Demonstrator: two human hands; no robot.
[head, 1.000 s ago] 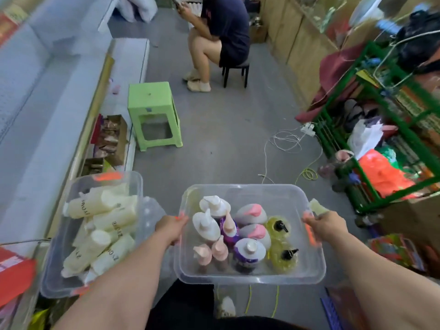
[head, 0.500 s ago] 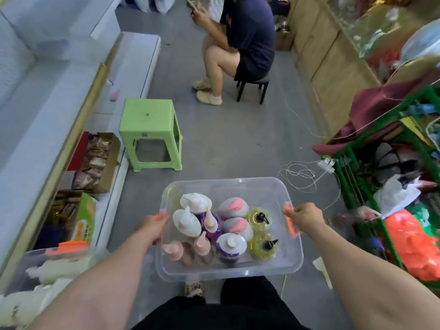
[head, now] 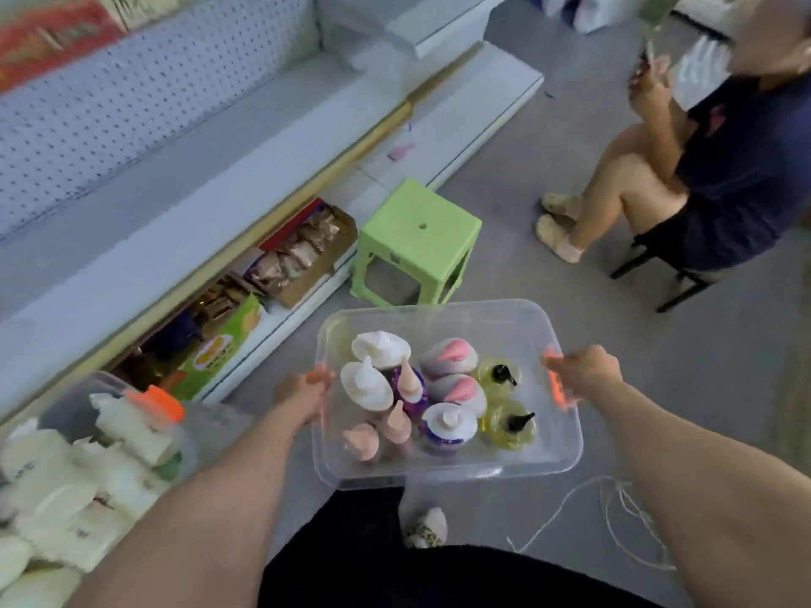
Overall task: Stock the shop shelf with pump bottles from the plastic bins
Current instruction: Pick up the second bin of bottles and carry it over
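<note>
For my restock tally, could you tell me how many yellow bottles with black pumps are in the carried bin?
2: far yellow bottle and near yellow bottle, both by the clear bin's right wall; none looks hidden.

The clear bin (head: 553, 449), gripped at both ends by the left hand (head: 303, 397) and right hand (head: 583, 370), fills the space ahead of the body. Just past its far rim a green stool (head: 417, 230) stands on the floor (head: 526, 274) beside the shelf base (head: 439, 138). A second bin (head: 70, 408) of white bottles (head: 57, 484) crowds the left side. The grey shelf board (head: 166, 221) lies open before the pegboard (head: 131, 103). Under it a cardboard box (head: 307, 256) and a green carton (head: 228, 340) take up the room. Open floor runs between the stool and a seated person (head: 724, 177), and loose cords (head: 614, 506) lie at lower right.
</note>
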